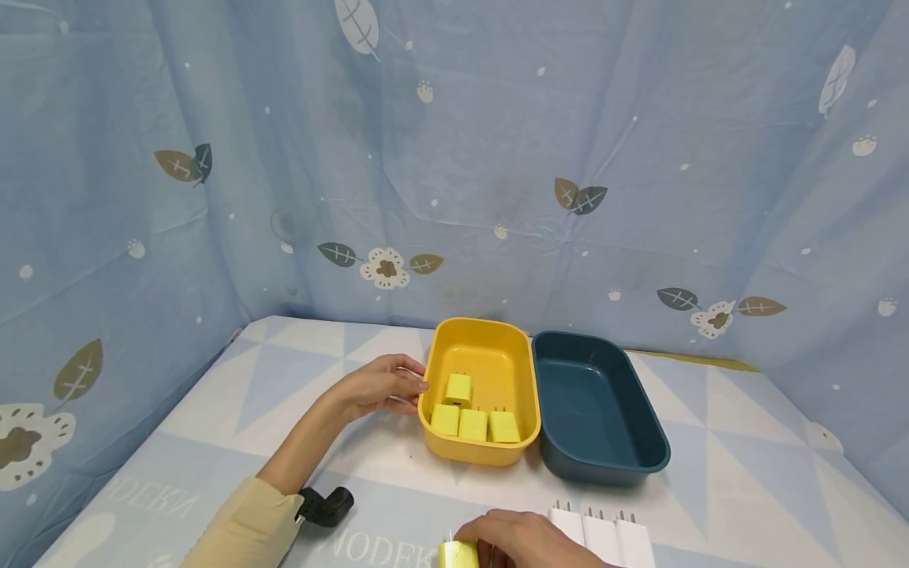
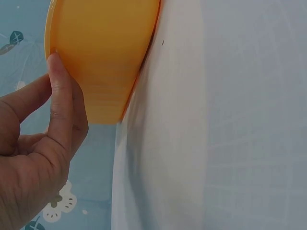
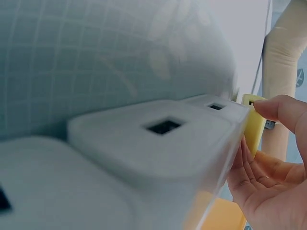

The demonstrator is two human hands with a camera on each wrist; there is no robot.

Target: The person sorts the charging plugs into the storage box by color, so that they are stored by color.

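Observation:
At its left side, my left hand [image 1: 383,385] touches the yellow bin [image 1: 474,454], fingertips [image 2: 58,69] against the outer wall at the rim. Several yellow charger plugs [image 1: 473,424] sit in the bin's near half, prongs pointing away from me. Close to the table's near edge, my right hand [image 1: 529,540] pinches another yellow charger plug [image 3: 254,127] between thumb and fingers, partly cut off by the head view's lower border. Right beside that hand stand three white charger plugs [image 1: 602,543] in a row; the right wrist view shows their port ends.
A dark blue bin [image 1: 604,473] stands against the yellow bin's right side, with nothing inside. The table [image 1: 284,394] has a blue-and-white patterned cloth. Behind and at both sides hangs a blue curtain [image 1: 469,158]. A black strap mount [image 1: 327,506] sits at my left wrist.

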